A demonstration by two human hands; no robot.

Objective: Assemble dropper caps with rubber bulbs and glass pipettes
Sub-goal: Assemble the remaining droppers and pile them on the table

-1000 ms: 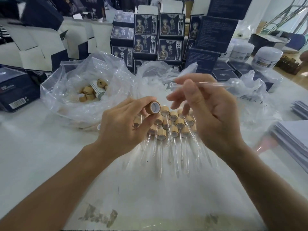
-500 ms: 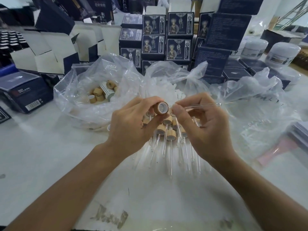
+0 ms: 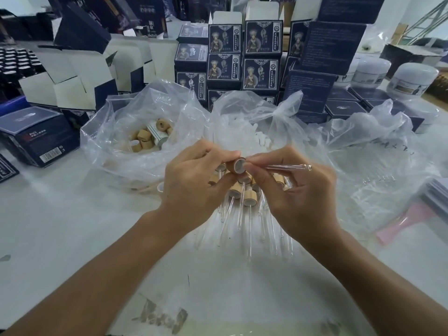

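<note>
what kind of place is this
Probably a small cosmetics packing workshop: stacked dark blue printed cartons, white plastic cream jars, and clear plastic bags of wooden dropper caps on a white worktable.

2 hands: left hand [image 3: 194, 187], right hand [image 3: 298, 192]. 1 wooden cap [image 3: 237, 165] and 1 glass pipette [image 3: 287, 167] held between them. 3 clear plastic bags across mid-frame: left bag [image 3: 114, 141] w/ approx. 7 loose caps [image 3: 145, 139], middle bag [image 3: 254, 117] w/ white bulbs [image 3: 263, 139], too many to count, right bag [image 3: 378, 151]. Finished droppers [image 3: 244, 197] under the hands: at least 6 caps visible, rest hidden. 3 white jars [image 3: 409, 81], upper right. Dark printed boxes [image 3: 261, 73] at top centre: over a dozen, exact no. unclear.
</note>
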